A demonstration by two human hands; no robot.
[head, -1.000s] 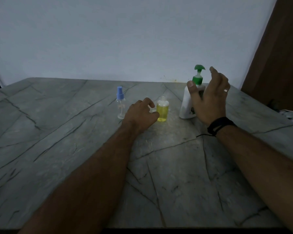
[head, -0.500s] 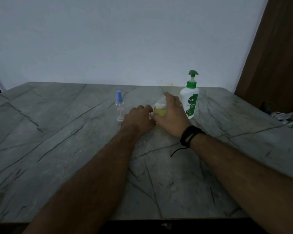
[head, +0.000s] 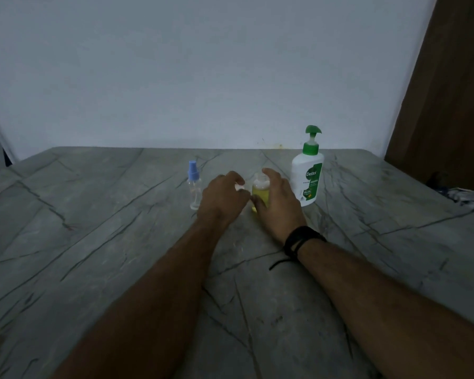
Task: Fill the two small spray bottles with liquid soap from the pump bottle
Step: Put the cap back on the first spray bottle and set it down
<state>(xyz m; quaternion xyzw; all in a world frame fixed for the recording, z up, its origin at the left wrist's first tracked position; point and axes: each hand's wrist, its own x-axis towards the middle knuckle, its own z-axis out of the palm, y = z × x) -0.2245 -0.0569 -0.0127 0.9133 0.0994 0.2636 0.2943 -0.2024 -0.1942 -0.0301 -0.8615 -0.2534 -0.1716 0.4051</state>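
Note:
A small uncapped spray bottle [head: 260, 191], partly filled with yellow liquid, stands at the middle of the grey stone table [head: 121, 242]. My right hand [head: 281, 203] grips it, thumb in front and fingers curled behind. My left hand [head: 225, 199] sits just left of it with curled fingers pinching a small pale spray cap [head: 240, 187], mostly hidden. A second small spray bottle [head: 194, 188], clear with a blue cap, stands upright left of my left hand. The white pump bottle [head: 308, 177] with a green pump stands right of my right hand, untouched.
A pale wall runs behind the table's far edge. A brown door or panel [head: 449, 91] stands at the right. Crumpled cloth [head: 468, 196] lies past the table's right edge.
My right hand left the pump bottle, moved left and took hold of the yellow-filled bottle. The left hand has stayed beside that bottle.

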